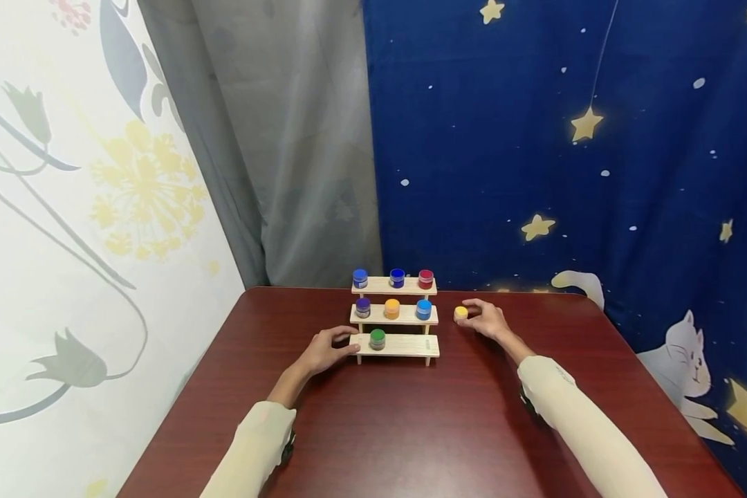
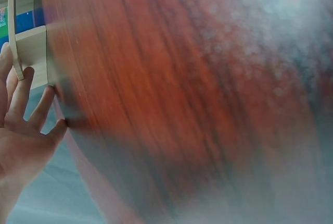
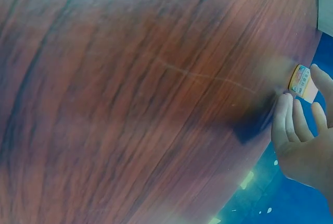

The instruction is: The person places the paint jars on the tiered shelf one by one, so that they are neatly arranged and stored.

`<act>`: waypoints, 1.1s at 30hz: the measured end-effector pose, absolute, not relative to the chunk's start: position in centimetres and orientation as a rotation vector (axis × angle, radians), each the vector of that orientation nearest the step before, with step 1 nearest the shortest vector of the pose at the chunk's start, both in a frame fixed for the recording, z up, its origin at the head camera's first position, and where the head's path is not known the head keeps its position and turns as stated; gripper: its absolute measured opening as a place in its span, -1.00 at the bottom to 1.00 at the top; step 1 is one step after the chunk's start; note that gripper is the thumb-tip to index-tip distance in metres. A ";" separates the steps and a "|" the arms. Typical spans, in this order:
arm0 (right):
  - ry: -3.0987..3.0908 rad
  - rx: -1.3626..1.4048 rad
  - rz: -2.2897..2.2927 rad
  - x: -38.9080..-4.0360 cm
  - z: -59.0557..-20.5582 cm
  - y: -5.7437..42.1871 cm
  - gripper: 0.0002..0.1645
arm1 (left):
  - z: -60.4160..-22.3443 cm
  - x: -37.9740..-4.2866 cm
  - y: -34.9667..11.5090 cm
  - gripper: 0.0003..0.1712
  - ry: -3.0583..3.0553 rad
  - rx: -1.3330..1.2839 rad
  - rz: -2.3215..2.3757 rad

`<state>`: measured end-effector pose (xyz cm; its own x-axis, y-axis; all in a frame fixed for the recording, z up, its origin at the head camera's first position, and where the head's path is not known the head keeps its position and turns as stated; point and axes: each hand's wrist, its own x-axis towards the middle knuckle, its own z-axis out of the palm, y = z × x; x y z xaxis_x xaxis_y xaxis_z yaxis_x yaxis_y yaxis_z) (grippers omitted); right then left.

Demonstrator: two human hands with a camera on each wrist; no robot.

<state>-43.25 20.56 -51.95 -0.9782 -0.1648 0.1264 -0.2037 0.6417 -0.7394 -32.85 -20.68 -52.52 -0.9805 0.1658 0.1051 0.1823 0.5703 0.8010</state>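
A three-step wooden display rack [image 1: 404, 344] stands near the far side of the table. My left hand [image 1: 324, 351] holds the left end of its lowest step, thumb in front and fingers behind; the left wrist view shows those fingers [image 2: 22, 91] against the board. Beside the rack's right side, my right hand [image 1: 487, 321] pinches a small yellow-lidded paint jar [image 1: 460, 314] between thumb and finger. In the right wrist view the labelled yellow jar [image 3: 301, 82] appears at the fingertips, down at the table. A green paint jar [image 1: 377, 339] sits left of centre on the lowest step.
The middle step bears a purple jar [image 1: 363, 308], an orange jar [image 1: 392, 308] and a light blue jar [image 1: 423, 309]. On top stand two blue jars [image 1: 360, 279] and a red jar [image 1: 426, 279]. Curtains [image 1: 473, 173] hang behind the reddish-brown table [image 1: 404, 429].
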 end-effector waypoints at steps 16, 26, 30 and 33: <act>-2.823 0.316 1.224 -43.1 -51.6 19.9 -0.43 | -52.4 -32.7 -20.5 -0.60 -2.774 -0.303 -1.404; -2.734 0.506 1.279 -41.6 -51.1 20.5 -0.45 | -52.4 -32.6 -20.6 -0.60 -2.763 -0.307 -1.392; -2.771 0.486 1.279 -41.3 -51.0 20.5 -0.44 | -52.5 -32.6 -20.6 -0.60 -2.752 -0.313 -1.407; -2.782 0.495 1.255 -40.9 -50.8 20.6 -0.44 | -52.6 -32.6 -20.6 -0.60 -2.752 -0.316 -1.413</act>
<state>-40.87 20.55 -50.78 -0.9475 -0.2679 0.1745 -0.3081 0.6193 -0.7222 -32.64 -20.60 -52.57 -0.9789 0.1651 0.1205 0.1941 0.5664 0.8010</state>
